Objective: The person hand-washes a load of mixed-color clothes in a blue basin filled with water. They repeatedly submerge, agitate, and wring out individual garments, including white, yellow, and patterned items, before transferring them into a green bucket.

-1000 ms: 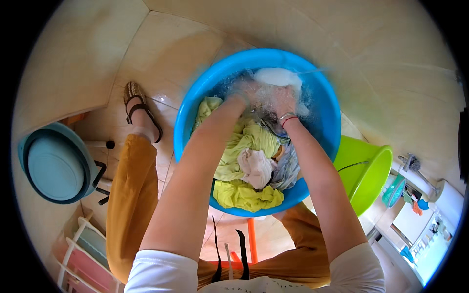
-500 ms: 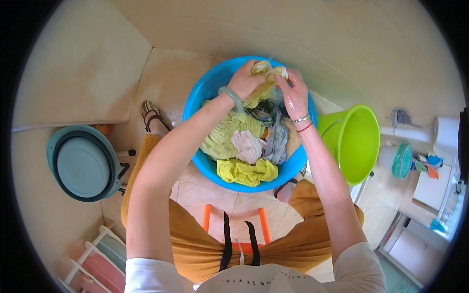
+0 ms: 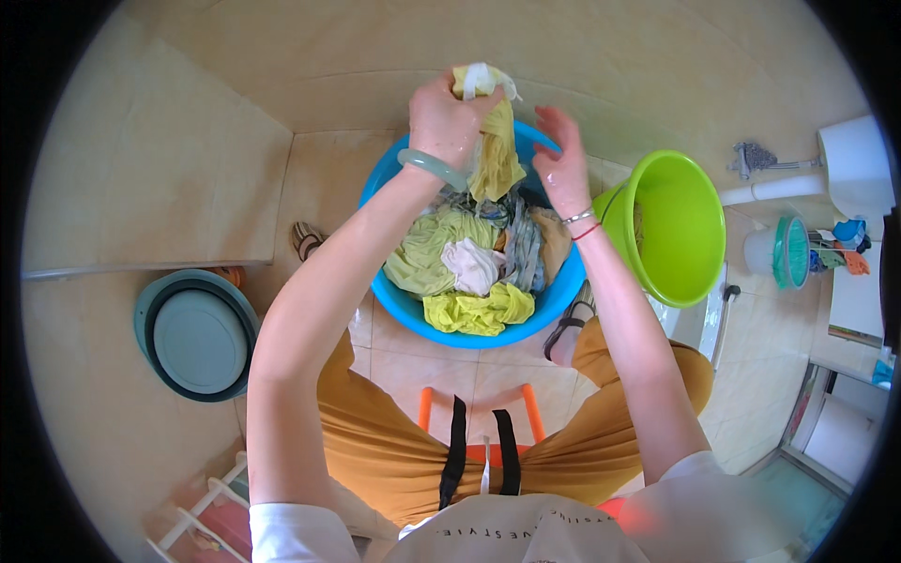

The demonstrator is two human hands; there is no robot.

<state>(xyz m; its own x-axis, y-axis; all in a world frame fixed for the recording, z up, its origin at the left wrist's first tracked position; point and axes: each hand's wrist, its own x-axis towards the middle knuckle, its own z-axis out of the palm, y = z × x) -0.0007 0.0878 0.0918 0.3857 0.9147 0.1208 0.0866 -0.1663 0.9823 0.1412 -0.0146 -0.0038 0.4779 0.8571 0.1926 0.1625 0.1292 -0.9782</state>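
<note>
A wet yellow garment with a white band (image 3: 497, 155) hangs from my left hand (image 3: 447, 120), which grips it over the far side of the blue basin (image 3: 427, 324). My right hand (image 3: 563, 167) is just right of the garment, apart from it, with fingers spread and nothing in them. In the basin lie a pale green cloth (image 3: 434, 253), a white cloth (image 3: 472, 266), a bright yellow cloth (image 3: 479, 310), a grey-blue cloth (image 3: 523, 246) and a tan cloth (image 3: 554, 239). The hanging garment's lower end is over the pile.
A lime green bucket (image 3: 690, 235) stands tilted close to the basin's right. At the left is a grey-green folding basin (image 3: 197, 338). A white shelf rack (image 3: 202, 507) is at lower left. Between my legs shows an orange stool frame (image 3: 533, 413). Beige walls enclose the far side.
My left hand has lifted the yellow garment up and away from me. My right hand has let go of it and opened. The whole view has shifted slightly.
</note>
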